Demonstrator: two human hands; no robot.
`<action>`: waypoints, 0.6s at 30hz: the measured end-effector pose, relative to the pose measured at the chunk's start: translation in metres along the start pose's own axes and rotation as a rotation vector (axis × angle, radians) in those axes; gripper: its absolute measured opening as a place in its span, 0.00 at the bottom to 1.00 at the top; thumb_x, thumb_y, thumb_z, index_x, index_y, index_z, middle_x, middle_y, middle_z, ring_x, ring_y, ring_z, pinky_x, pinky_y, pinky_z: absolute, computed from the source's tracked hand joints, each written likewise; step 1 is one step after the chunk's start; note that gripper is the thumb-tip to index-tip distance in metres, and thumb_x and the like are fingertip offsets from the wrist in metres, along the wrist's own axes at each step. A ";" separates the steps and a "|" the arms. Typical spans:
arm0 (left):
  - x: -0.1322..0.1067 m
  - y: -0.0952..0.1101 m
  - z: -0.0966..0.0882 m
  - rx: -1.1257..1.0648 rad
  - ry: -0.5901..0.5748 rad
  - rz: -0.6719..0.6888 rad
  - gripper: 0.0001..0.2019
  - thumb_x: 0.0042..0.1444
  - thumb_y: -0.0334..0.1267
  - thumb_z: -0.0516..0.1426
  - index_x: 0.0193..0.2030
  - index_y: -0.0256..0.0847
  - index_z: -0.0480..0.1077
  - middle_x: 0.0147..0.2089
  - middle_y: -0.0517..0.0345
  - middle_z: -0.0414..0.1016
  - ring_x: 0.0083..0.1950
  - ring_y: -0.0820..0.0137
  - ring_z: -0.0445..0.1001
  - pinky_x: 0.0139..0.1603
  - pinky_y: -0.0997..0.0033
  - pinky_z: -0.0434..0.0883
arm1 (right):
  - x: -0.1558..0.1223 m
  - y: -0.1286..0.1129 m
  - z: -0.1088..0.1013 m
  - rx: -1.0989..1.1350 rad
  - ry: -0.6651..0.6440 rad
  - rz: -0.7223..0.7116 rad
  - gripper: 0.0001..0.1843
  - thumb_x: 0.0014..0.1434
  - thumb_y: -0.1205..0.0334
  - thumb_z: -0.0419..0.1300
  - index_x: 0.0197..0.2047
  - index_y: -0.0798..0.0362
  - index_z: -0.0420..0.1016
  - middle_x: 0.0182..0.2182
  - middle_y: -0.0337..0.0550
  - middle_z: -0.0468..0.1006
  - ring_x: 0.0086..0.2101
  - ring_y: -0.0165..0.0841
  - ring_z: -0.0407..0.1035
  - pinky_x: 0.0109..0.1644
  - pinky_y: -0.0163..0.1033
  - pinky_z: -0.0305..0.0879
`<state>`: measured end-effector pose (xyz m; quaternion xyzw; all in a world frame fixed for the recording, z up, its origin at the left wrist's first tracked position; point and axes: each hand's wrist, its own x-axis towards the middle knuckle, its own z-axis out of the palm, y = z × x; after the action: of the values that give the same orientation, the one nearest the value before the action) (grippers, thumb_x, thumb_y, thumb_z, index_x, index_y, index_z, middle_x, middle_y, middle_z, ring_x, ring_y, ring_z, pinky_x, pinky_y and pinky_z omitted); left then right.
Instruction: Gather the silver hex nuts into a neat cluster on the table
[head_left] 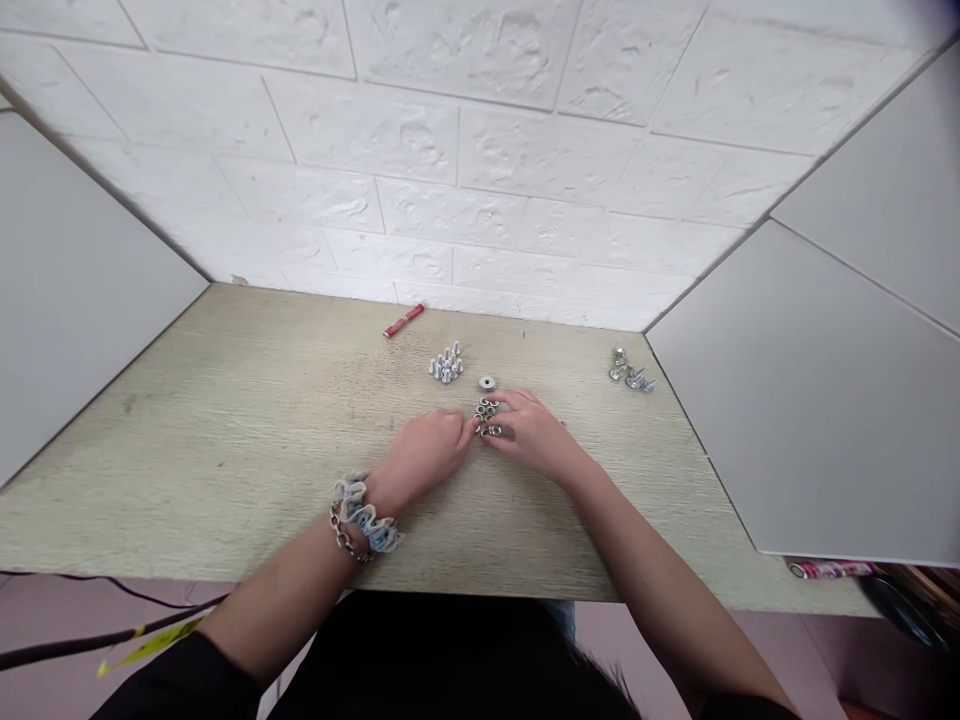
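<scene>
Several small metal nuts (pixel 487 407) sit in a tight group on the table, between my two hands. My left hand (pixel 430 450) is curled closed on the left of the group, one digit stretched out to touch its edge; I see nothing in that hand. From the right, my right hand (pixel 536 430) reaches over the group with bent fingers. Its thumb and a finger close around a nut (pixel 495 431) at the near side, and another fingertip touches the far side. Just beyond them lies a round washer-like metal piece (pixel 487 383).
Several bolts (pixel 447 364) stand heads down behind the nuts. More bolts with wide washers (pixel 631 372) lie at the far right. A red marker-like tube (pixel 403 320) rests near the white brick wall (pixel 420 240). Grey panels (pixel 825 400) flank the wooden table (pixel 247 420).
</scene>
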<state>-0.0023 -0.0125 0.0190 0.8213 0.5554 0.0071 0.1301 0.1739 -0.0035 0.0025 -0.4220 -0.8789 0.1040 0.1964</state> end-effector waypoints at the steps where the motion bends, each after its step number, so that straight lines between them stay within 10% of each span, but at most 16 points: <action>1: 0.000 -0.001 0.001 0.005 0.006 0.007 0.24 0.61 0.48 0.35 0.37 0.38 0.68 0.36 0.50 0.72 0.37 0.63 0.72 0.35 0.66 0.65 | 0.000 0.000 0.000 0.007 -0.003 -0.006 0.08 0.53 0.60 0.58 0.33 0.52 0.77 0.46 0.47 0.69 0.48 0.37 0.61 0.54 0.46 0.57; 18: 0.002 -0.003 0.000 0.025 0.002 0.045 0.19 0.60 0.43 0.39 0.33 0.38 0.67 0.33 0.50 0.71 0.33 0.65 0.70 0.32 0.67 0.63 | 0.000 0.006 -0.005 -0.014 0.031 0.058 0.10 0.53 0.57 0.57 0.34 0.51 0.77 0.48 0.47 0.68 0.49 0.37 0.60 0.54 0.45 0.57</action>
<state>-0.0046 -0.0096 0.0184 0.8350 0.5372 0.0041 0.1191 0.1803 -0.0002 0.0047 -0.4504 -0.8638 0.0970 0.2039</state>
